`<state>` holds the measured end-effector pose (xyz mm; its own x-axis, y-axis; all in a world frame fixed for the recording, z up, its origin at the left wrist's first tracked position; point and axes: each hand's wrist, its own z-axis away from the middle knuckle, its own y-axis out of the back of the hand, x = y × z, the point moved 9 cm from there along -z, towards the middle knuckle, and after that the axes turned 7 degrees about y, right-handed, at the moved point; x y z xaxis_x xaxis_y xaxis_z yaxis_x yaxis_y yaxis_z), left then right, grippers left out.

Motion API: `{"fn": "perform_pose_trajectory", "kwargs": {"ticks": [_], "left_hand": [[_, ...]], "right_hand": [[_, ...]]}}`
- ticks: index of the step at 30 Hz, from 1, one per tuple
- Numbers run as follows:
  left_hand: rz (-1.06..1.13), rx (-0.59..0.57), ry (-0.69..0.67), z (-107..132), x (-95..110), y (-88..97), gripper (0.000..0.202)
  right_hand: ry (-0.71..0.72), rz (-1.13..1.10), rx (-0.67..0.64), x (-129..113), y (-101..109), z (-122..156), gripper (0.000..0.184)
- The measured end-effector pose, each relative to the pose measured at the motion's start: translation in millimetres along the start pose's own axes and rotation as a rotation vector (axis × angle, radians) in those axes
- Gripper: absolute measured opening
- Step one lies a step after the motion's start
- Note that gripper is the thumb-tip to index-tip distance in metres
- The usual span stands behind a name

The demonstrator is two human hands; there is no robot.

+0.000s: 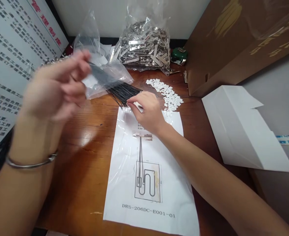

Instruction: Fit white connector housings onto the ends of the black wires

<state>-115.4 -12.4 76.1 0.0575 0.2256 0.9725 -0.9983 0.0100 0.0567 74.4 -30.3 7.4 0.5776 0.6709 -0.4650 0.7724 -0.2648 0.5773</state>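
Note:
In the head view, my right hand (148,109) is closed, with thumb and forefinger pinched at the near ends of a bundle of thin black wires (126,93). Exactly how many wires the fingertips hold is too small to tell. The far part of the bundle lies inside a clear plastic bag (107,73). My left hand (57,87) is raised at the left, its fingers curled but smeared by motion, so what it holds, if anything, is unclear. Under my right wrist lies a printed drawing sheet (124,193) in a glossy clear cover.
Small white pieces (170,96) are scattered right of the wires. Behind them stands a clear bag of metal strips (144,46), with a green object (179,55) beside it. A cardboard box (215,42) and folded white card (240,131) flank the right; a printed board (18,42) stands left.

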Motion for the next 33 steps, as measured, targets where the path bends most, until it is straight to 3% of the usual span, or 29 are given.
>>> {"fn": "perform_pose_trajectory", "kwargs": {"ticks": [3,5,9,15,19,25,33], "left_hand": [[0.068,-0.185,0.139,-3.9,-48.7,-47.2,0.004],[0.111,-0.268,0.163,-8.0,-77.1,-66.3,0.009],[0.168,-0.300,0.178,-15.8,-106.9,-75.4,0.019],[0.171,-0.286,0.112,-17.6,-102.8,-74.7,0.022],[0.131,-0.284,0.057,-17.1,-102.1,-76.0,0.025],[0.139,-0.332,0.051,-16.9,-104.7,-77.9,0.028],[0.119,-0.293,0.039,-17.6,-104.4,-73.7,0.030]], "right_hand": [[-0.138,-0.187,0.128,6.6,8.3,1.8,0.012],[-0.262,-0.328,0.168,14.0,7.8,5.0,0.013],[-0.389,-0.452,0.168,22.7,2.7,9.3,0.015],[-0.422,-0.557,0.125,23.9,-7.9,10.4,0.018],[-0.500,-0.614,0.166,25.7,-9.9,13.9,0.013],[-0.502,-0.641,0.235,27.8,-5.7,14.1,0.005],[-0.532,-0.614,0.219,31.8,-7.3,14.8,0.008]]}}
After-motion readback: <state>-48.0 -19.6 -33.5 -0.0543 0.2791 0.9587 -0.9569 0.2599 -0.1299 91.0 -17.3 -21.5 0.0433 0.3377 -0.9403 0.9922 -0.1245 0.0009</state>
